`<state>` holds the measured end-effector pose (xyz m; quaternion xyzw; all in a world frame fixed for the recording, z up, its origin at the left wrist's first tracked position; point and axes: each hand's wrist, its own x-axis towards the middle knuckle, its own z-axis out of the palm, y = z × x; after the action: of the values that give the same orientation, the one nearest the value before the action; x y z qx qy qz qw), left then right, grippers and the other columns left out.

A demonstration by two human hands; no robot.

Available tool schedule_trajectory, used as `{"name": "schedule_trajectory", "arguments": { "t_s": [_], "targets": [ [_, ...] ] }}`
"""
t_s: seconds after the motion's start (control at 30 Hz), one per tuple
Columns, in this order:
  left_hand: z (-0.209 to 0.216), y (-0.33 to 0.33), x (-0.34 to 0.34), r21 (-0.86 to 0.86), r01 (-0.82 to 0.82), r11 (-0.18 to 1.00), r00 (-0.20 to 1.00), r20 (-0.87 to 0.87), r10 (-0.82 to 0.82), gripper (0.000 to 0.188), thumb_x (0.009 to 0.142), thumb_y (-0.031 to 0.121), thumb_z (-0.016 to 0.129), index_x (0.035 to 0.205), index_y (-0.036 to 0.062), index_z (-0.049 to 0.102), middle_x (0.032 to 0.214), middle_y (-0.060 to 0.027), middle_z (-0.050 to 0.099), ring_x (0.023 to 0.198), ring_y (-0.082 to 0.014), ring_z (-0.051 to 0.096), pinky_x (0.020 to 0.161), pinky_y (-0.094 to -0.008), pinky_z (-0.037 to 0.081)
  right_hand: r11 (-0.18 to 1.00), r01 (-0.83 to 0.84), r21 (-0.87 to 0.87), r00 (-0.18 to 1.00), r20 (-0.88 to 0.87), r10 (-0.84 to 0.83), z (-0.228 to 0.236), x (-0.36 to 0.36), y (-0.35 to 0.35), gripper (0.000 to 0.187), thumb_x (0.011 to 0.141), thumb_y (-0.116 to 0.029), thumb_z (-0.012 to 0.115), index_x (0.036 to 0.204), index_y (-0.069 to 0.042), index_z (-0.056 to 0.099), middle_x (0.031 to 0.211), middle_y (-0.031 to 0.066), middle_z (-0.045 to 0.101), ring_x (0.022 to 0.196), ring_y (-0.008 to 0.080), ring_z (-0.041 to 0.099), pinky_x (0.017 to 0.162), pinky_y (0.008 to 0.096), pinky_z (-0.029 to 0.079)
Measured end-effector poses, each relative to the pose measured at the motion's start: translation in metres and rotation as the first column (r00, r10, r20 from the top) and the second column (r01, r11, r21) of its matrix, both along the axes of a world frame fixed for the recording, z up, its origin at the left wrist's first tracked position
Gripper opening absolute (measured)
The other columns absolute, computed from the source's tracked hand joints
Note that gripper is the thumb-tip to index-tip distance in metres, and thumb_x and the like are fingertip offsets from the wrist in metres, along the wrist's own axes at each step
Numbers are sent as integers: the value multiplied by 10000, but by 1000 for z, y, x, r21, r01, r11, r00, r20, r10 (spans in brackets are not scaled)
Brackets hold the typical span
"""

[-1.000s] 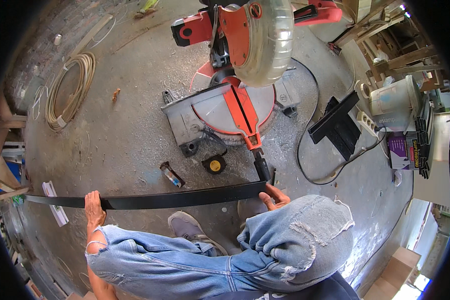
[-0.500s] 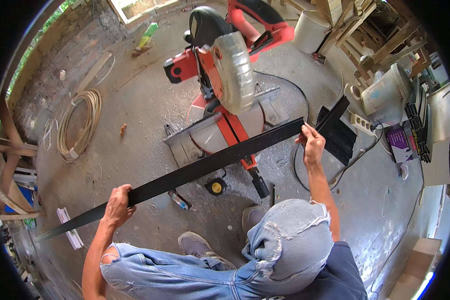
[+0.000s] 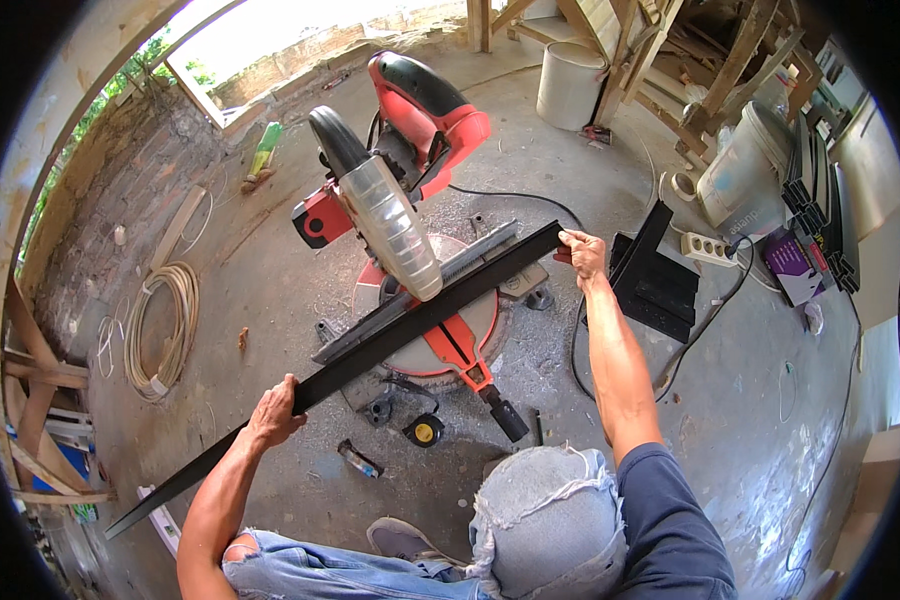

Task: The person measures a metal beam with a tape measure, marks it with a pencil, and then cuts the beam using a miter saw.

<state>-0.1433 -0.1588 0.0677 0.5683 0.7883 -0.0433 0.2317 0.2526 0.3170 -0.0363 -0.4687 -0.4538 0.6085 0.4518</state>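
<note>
A long black metal profile (image 3: 410, 325) runs from the lower left up to the right, across the base of a red mitre saw (image 3: 410, 250) on the concrete floor. My left hand (image 3: 273, 412) grips the profile near its middle, left of the saw. My right hand (image 3: 582, 253) holds the profile's far right end, beside the saw's fence. The saw's blade guard is raised above the profile. My knees in torn jeans show at the bottom.
A yellow tape measure (image 3: 425, 430) and a small tool (image 3: 358, 459) lie in front of the saw. Short black profile pieces (image 3: 660, 280) and a power strip (image 3: 712, 248) sit to the right. A coiled hose (image 3: 160, 330) lies left, white buckets (image 3: 740, 175) and timber frames at the back.
The profile has been lifted from near my knees and swung onto the saw table. My right hand moved up and away with its end, and my view tilted further forward.
</note>
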Motion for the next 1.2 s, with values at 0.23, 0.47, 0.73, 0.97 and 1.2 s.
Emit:
{"name": "schedule_trajectory", "arguments": {
  "t_s": [0.23, 0.47, 0.73, 0.97, 1.2],
  "targets": [
    [-5, 26, 10, 11, -58, 998, 996, 62, 57, 641, 744, 148, 830, 1205, 24, 403, 1067, -249, 611, 1066, -424, 594, 924, -477, 468, 996, 81, 41, 996, 35, -83, -14, -4, 27, 167, 902, -124, 722, 1002, 10, 730, 792, 57, 697, 652, 148, 669, 580, 315, 612],
    [-5, 23, 9, 102, 105, 989, 993, 34, -109, 757, 772, 191, 810, 1372, 62, 367, 1124, -227, 619, 1092, -412, 594, 948, -477, 464, 992, 99, 74, 995, -5, -99, -14, -14, 24, 218, 910, -183, 733, 1000, 16, 715, 791, 70, 687, 637, 149, 660, 559, 315, 608],
    [-11, 20, 13, 35, -44, 998, 999, 15, 43, 781, 826, 340, 776, 1415, 71, 340, 1095, -231, 633, 1069, -393, 610, 904, -480, 462, 984, 162, 67, 965, 200, -172, -13, -25, 15, 413, 952, -358, 675, 968, 54, 676, 685, 78, 666, 476, 142, 612, 432, 270, 526],
    [11, 20, 19, 234, -15, 972, 998, -63, 31, 934, 745, 387, 844, 1445, 53, 324, 1308, -212, 511, 1209, -381, 527, 1008, -472, 434, 684, 203, 701, 820, 260, -509, 41, -23, -90, 247, 970, -212, 595, 1095, 2, 607, 932, 92, 600, 825, 193, 610, 740, 343, 486],
    [40, 13, 19, 464, 117, 878, 992, -93, -83, 743, 809, 333, 799, 1369, 23, 422, 1295, -230, 510, 1184, -419, 529, 1002, -473, 452, -229, -885, 405, 370, 911, 180, 67, -47, -303, 448, 794, -195, 638, 1222, -70, 601, 1210, 105, 598, 1207, 257, 516, 1001, 367, 409]
  ]
}}
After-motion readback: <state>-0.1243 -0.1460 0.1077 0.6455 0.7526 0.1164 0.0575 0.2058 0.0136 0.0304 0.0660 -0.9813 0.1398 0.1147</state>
